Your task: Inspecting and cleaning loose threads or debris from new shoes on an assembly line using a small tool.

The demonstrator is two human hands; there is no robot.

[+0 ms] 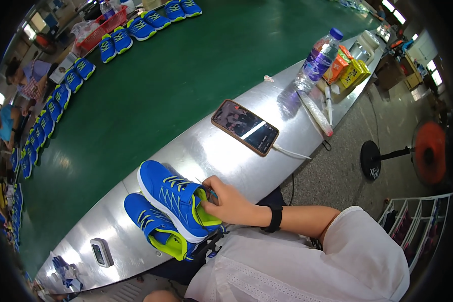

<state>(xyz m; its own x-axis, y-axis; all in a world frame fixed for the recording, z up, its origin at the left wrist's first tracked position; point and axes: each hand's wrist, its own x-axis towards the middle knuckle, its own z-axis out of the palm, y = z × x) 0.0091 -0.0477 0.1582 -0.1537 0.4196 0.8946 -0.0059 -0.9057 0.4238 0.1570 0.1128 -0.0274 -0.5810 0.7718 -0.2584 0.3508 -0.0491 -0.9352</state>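
Note:
A blue sneaker (168,194) with lime lining and a white sole leans over its mate, a second blue sneaker (148,220), at the near edge of the metal tabletop. My right hand (231,202) is at the upper shoe's opening, its fingers curled closed. A thin pointed tool (200,181) pokes out past the fingers, with a bit of teal near the thumb; its kind is too small to tell. Dark thread or cord hangs by the shoe's heel. My left hand does not show.
Beyond the metal strip (186,156) runs a green belt (136,100), lined with several blue sneakers (45,123). A phone (245,127) with a white cable, a water bottle (317,60) and yellow packets (354,74) lie rightward. A small grey device (100,252) sits left; a fan (429,150) stands right.

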